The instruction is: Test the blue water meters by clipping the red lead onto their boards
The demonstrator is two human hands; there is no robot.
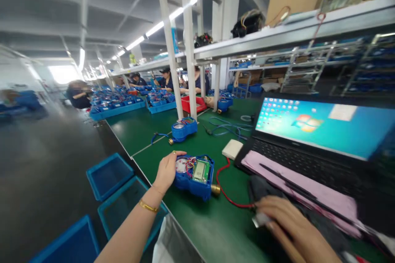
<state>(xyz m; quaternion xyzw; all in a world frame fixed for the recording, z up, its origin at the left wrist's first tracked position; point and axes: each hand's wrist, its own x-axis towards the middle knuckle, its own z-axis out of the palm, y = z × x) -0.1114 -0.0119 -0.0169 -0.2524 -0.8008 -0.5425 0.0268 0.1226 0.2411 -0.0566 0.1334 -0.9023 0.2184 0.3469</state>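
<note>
My left hand [166, 172] grips the left end of a blue water meter [194, 187] lying on the green bench top. The meter is uncovered, showing a round dial, thin coloured wires and a green circuit board [202, 171] with a small display; a brass fitting [215, 189] sticks out at its right. My right hand [288, 222], smeared by motion, is closed around a small whitish piece [261, 219] at the bench's right front. Its exact kind is unclear. A red cable [230, 200] runs from a white box [232, 148] to beside my right fingers.
A laptop [296, 144] stands on the right with a pink cloth or paper [296, 189] and a black pen in front. Another blue meter [184, 129] sits farther back by the shelf posts. Blue trays [109, 176] lie lower left. Several people work in the distance.
</note>
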